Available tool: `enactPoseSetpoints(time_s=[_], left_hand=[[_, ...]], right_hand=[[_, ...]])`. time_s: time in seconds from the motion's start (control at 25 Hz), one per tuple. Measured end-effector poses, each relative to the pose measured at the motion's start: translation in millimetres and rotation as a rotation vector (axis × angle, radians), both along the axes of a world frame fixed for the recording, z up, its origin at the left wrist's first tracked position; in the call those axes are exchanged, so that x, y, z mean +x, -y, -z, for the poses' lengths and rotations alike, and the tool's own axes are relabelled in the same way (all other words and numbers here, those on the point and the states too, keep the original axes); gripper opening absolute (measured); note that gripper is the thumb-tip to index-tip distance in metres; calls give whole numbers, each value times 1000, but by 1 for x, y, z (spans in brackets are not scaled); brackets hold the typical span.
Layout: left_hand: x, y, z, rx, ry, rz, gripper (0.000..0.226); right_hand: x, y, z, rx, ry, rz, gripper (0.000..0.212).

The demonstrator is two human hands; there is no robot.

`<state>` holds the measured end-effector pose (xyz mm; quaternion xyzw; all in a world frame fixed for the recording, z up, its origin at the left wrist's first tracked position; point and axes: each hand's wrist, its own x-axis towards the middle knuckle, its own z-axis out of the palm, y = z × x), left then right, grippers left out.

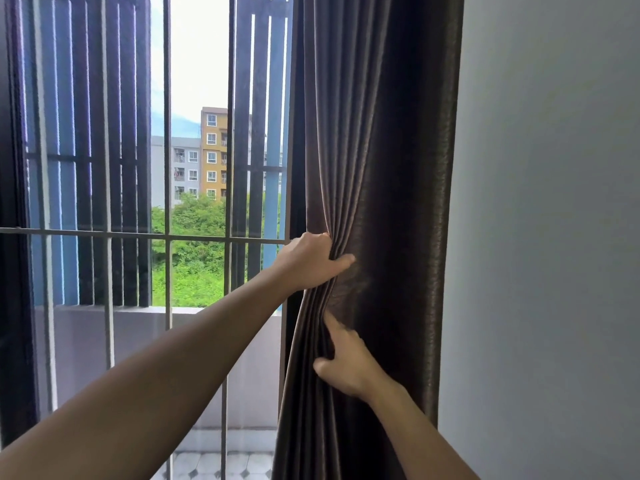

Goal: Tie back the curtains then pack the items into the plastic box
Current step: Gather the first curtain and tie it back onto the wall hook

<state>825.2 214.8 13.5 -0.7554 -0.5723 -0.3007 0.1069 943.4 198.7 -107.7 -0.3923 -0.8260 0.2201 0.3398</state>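
Head view: left hand (311, 261) grips, right hand (346, 363) pinches, the dark brown pleated fabric curtain (398, 161), likely soft, heavy, best bunched mid-height.

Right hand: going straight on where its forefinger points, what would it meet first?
Probably the curtain folds, which the right hand seems to touch with its forefinger; farther up that line, the left hand gripping them.

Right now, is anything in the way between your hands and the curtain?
No, nothing visible. The left grip clutches the curtain at its gathered folds, and the right grip touches the folds just below.
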Motion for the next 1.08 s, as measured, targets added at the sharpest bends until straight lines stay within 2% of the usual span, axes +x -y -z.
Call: enactPoseSetpoints(time_s=[0.12,0.2,0.28,0.32,0.36,0.44,0.52,0.6,0.68,0.76,0.88,1.08], left_hand=[[-5,-2,-1,1,-20,-29,34],[-10,-3,1,15,-50,-54,30],[-12,-5,4,28,-60,-60,28],[-13,-4,5,32,-55,-48,28],[-12,-3,5,39,-53,-36,28],[-11,1,4,54,-60,-25,30],[-8,5,3,57,-55,-23,32],[-6,5,2,38,-35,-16,33],[-4,4,2,18,-23,-15,33],[-1,3,1,-10,-15,-12,33],[2,4,-1,-30,-16,-27,33],[10,12,-1,-107,43,22,30]], right_hand=[[6,1,11,21,34,-32,87],[14,2,3,315,-26,108,69],[29,0,-23,715,-260,377,56],[40,-1,-41,826,-395,523,58],[51,-3,-60,827,-485,620,64],[71,-12,-89,556,-531,628,81],[75,-23,-91,328,-370,530,83],[62,-27,-66,269,-118,423,81],[44,-25,-33,199,-11,233,81],[28,-24,-7,145,-6,110,79],[13,-28,9,139,-88,116,76],[4,-27,9,108,-105,95,71]])
